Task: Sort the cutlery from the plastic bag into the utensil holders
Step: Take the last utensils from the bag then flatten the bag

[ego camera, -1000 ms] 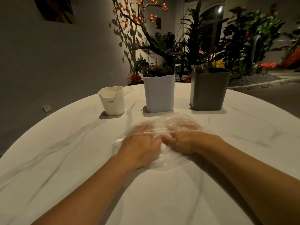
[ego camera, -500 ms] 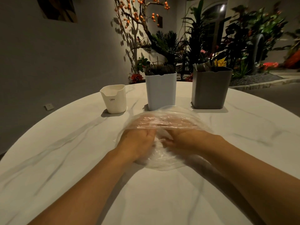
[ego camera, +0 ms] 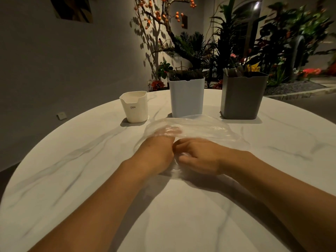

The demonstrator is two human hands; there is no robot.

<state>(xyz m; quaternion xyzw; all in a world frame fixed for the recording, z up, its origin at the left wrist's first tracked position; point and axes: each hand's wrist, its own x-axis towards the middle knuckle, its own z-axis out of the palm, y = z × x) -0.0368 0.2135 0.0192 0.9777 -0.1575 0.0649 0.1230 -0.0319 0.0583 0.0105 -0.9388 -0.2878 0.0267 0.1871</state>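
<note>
On the round marble table (ego camera: 76,179), by a grey wall and plants, stand three holders: cream (ego camera: 134,106), white (ego camera: 186,98), grey (ego camera: 242,96). Before them lies the bag (ego camera: 205,129). Left hand (ego camera: 156,155) reaches inside it, grip unclear; right hand (ego camera: 198,157) pinches its edge.

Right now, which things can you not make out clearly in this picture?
Head view only:
- Left hand: fingers under the cloudy bag; their pose is unclear.
- Bag contents: no cutlery can be told apart through the plastic.
- Right hand: fingertips blurred against the plastic, so its hold is uncertain.
- Blue holder and grey holder: contents dark, type unclear.
</note>
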